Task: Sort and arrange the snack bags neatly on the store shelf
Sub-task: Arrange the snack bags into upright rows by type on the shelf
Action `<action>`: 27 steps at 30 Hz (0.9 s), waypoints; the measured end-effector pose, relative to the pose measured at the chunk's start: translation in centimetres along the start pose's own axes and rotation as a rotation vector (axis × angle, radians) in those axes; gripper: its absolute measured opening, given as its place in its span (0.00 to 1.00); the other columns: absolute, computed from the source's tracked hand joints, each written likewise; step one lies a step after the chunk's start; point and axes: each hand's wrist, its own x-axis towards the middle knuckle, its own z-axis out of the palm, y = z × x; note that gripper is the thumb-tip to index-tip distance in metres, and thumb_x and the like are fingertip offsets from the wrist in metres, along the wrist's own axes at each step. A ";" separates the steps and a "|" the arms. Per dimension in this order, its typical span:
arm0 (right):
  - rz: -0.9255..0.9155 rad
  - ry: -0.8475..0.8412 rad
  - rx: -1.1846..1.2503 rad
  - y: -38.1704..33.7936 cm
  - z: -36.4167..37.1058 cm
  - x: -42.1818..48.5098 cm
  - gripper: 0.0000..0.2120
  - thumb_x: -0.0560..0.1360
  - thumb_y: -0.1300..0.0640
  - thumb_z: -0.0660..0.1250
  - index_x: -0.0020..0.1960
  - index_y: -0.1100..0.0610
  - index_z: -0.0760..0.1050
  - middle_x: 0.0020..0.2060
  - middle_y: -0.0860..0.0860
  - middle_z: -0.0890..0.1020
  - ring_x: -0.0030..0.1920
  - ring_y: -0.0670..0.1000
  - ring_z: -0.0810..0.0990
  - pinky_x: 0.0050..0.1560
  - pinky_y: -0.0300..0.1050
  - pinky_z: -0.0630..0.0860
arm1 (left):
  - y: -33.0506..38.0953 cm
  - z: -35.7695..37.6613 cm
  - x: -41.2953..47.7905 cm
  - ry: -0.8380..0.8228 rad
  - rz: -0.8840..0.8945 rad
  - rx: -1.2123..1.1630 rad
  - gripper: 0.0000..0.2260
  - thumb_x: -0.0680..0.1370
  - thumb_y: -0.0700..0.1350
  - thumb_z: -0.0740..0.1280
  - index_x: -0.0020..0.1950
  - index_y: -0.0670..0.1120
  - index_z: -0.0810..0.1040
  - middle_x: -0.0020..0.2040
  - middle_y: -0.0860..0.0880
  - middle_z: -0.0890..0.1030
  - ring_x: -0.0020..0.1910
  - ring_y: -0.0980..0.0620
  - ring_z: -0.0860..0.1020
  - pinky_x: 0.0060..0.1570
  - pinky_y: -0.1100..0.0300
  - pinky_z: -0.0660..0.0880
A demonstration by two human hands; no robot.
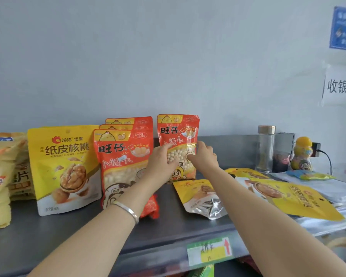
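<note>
left hand (164, 160) + right hand (203, 154): both closed on upright red snack bag (178, 134), one per side | stacked red bags (126, 154) just left of hands | yellow walnut bags (200, 196) flat below right hand | shelf (68, 232)

The shelf (88, 236) is dull grey metal, smooth and matt. The red snack bag (178, 136) is glossy plastic film with a clear window (pale round pieces show through). The lying walnut bag (200, 198) has a crinkled silver foil base. The bracelet (126, 208) is polished metal. The bottle (265, 150) is clear glass or plastic with a brushed metal cap. The price label (210, 251) is paper.
</note>
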 end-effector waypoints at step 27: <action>0.042 -0.038 0.789 5.7 4.4 8.1 0.19 0.80 0.50 0.58 0.68 0.56 0.65 0.53 0.51 0.76 0.53 0.53 0.75 0.53 0.52 0.74 | -0.6 9.8 8.7 0.247 -0.384 -0.418 0.29 0.75 0.39 0.65 0.73 0.52 0.59 0.65 0.50 0.72 0.63 0.50 0.71 0.63 0.48 0.68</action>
